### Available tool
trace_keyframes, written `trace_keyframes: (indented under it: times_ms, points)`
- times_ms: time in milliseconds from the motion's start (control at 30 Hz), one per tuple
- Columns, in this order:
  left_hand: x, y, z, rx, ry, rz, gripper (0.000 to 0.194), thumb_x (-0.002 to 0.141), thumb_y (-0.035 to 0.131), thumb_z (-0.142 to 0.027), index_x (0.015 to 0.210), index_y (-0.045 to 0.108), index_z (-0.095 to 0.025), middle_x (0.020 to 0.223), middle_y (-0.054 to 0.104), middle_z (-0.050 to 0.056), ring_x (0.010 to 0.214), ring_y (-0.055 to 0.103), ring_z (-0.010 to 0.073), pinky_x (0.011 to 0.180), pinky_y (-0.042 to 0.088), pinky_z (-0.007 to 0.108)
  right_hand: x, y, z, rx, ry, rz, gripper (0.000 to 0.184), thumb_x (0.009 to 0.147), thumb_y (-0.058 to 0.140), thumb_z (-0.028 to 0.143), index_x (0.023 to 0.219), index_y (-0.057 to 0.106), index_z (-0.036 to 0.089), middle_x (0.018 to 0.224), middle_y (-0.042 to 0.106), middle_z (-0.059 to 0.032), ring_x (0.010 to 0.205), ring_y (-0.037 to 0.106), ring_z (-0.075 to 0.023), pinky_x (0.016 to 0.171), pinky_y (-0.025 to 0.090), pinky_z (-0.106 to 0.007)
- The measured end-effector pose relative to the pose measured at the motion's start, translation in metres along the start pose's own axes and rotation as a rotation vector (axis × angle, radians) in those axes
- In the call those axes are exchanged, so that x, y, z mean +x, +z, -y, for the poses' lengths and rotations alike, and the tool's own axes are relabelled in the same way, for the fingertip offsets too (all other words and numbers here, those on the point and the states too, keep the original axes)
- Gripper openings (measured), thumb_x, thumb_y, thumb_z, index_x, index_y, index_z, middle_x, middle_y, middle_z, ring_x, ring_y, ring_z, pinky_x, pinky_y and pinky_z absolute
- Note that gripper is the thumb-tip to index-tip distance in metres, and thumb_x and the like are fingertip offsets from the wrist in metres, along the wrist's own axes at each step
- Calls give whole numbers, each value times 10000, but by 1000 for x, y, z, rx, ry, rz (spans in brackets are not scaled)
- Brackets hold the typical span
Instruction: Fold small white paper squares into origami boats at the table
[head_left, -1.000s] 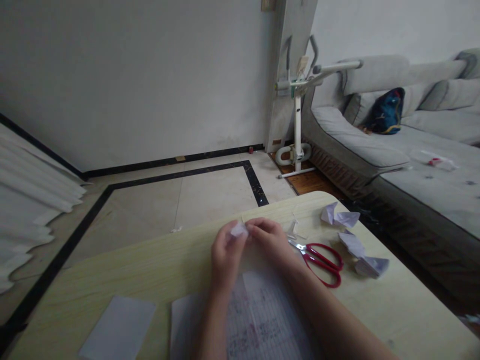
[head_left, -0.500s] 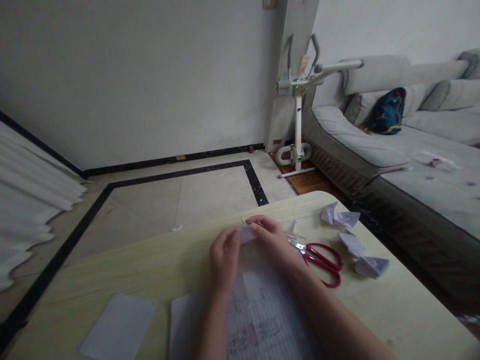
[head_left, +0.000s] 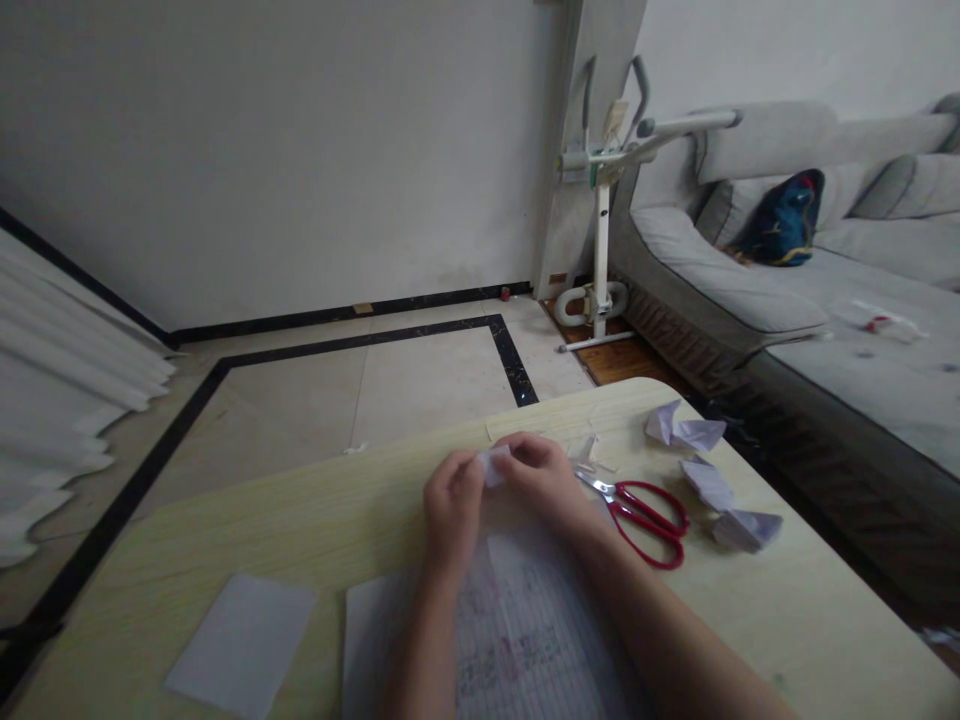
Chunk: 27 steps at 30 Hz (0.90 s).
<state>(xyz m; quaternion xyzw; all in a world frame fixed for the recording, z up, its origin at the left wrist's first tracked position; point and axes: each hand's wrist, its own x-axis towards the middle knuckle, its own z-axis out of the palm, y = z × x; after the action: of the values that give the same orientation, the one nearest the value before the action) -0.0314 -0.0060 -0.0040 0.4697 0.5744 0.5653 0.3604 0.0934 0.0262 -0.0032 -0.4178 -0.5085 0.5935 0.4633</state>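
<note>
A small folded piece of white paper (head_left: 493,465) is pinched between my two hands above the table. My left hand (head_left: 454,497) grips its left side, and my right hand (head_left: 541,478) closes on its right side. Some of the paper is hidden by my fingers. Beneath my forearms lies a lined sheet of paper (head_left: 517,620) with handwriting on it. Red-handled scissors (head_left: 643,518) rest just right of my right hand, near thin paper scraps (head_left: 587,452).
Several folded paper shapes (head_left: 748,530) stand along the table's right side. A blank white sheet (head_left: 244,640) lies at the left on the pale wooden table (head_left: 360,530). Beyond are a grey sofa (head_left: 877,350), white exercise equipment (head_left: 602,230) and a curtain (head_left: 67,400).
Both hands stay in nearly the same place, still on the small paper, which now shows more of its face. The view has shifted slightly.
</note>
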Motion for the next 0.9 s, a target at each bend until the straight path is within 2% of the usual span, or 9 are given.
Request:
trace_keyframes:
  times_ms: [267,500,900]
  points:
    - [0,-2,2,30,9,5,192,808,543,-289,705,648,-166,657,629,-3,651,579,148,596,443,213,-2,1,-4,-68,-92,54,96,729,665,212,815,648,174,716,659,9,665,598,-131,617,460,-237]
    - [-2,0,-1,15,-15,19,204,800,537,-294,679,636,-163,608,594,-11,595,544,141,545,417,211,-3,1,1,-5,-12,49,88,734,650,235,797,643,173,700,656,10,641,590,-128,601,458,-238]
    - [-2,0,-2,14,4,28,214,800,536,-302,658,618,-165,603,580,-11,582,535,138,538,411,215,-3,0,2,-33,9,40,81,728,638,222,774,659,159,678,645,6,617,574,-126,592,444,-242]
